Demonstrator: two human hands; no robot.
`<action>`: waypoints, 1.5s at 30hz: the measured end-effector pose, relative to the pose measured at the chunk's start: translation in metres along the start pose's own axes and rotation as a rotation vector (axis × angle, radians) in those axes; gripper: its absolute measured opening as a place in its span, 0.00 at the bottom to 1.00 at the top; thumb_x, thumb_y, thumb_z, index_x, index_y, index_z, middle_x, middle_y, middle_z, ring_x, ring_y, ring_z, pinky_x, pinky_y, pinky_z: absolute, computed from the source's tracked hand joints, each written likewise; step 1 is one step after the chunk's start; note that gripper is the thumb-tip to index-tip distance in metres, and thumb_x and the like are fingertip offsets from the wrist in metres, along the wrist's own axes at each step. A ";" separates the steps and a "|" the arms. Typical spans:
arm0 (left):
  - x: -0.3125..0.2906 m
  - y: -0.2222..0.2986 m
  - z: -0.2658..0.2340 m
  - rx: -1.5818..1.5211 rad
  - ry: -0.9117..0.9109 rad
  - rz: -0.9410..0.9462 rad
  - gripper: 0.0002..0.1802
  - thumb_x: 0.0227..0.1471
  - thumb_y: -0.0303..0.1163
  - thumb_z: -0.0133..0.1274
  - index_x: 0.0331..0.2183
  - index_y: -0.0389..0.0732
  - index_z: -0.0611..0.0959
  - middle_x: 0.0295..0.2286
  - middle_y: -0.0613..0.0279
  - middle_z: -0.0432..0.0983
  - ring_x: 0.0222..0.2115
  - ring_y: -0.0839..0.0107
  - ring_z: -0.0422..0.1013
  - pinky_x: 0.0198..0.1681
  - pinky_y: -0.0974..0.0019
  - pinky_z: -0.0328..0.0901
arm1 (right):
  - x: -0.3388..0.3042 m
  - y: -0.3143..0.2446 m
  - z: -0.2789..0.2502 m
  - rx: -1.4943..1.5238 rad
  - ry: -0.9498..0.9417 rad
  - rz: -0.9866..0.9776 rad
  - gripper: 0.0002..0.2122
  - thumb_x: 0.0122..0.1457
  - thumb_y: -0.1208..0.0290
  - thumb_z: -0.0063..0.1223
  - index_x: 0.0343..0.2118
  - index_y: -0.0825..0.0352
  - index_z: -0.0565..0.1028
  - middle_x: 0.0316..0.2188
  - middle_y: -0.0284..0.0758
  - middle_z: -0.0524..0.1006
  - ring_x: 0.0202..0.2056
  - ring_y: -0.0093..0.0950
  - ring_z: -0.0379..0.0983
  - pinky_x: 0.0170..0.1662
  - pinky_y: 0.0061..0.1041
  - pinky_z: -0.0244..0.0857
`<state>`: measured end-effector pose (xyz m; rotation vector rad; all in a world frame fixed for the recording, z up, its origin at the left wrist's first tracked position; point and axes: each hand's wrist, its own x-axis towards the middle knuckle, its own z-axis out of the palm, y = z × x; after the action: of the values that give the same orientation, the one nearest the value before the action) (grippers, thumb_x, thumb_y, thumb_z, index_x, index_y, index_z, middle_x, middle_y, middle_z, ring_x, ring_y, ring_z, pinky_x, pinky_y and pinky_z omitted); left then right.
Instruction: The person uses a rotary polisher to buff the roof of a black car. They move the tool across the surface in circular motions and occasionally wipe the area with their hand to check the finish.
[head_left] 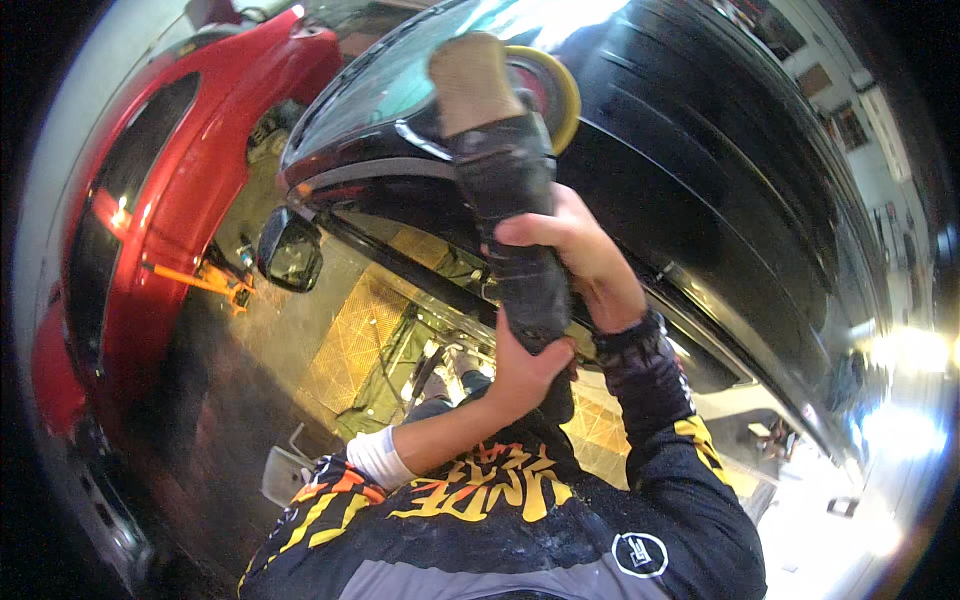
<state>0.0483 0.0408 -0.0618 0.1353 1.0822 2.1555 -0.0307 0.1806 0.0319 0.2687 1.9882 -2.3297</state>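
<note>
A car polisher [505, 185] with a black wrapped body and a tan front end stretches away from me, above the edge of a black car's roof [690, 160]. Its round pad with a yellow rim [566, 100] shows past the right side of the tool's head, at the roof beside the windshield. Whether the pad presses on the paint cannot be made out. My right hand [590, 250] is closed around the middle of the body, thumb across the top. Nearer to me, my left hand [530, 370] grips the rear end.
The black car's side mirror [291, 250] juts out at the left. A red car [210, 140] stands farther left, with an orange metal bar-like piece [205, 278] near it. Yellow floor grating [350, 325] lies below. Bright lamps [905, 390] shine at the right.
</note>
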 end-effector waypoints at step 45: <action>-0.010 0.191 -0.004 0.009 -0.034 -0.278 0.25 0.56 0.49 0.59 0.39 0.35 0.75 0.17 0.58 0.74 0.15 0.67 0.73 0.18 0.64 0.72 | 0.023 -0.072 0.086 0.380 0.054 0.037 0.15 0.59 0.60 0.62 0.42 0.64 0.75 0.29 0.29 0.79 0.25 0.22 0.77 0.30 0.20 0.73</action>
<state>-0.0506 -0.0444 0.0781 0.0232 1.0271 1.8934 -0.0726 0.1088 0.1112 0.3872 1.5294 -2.6869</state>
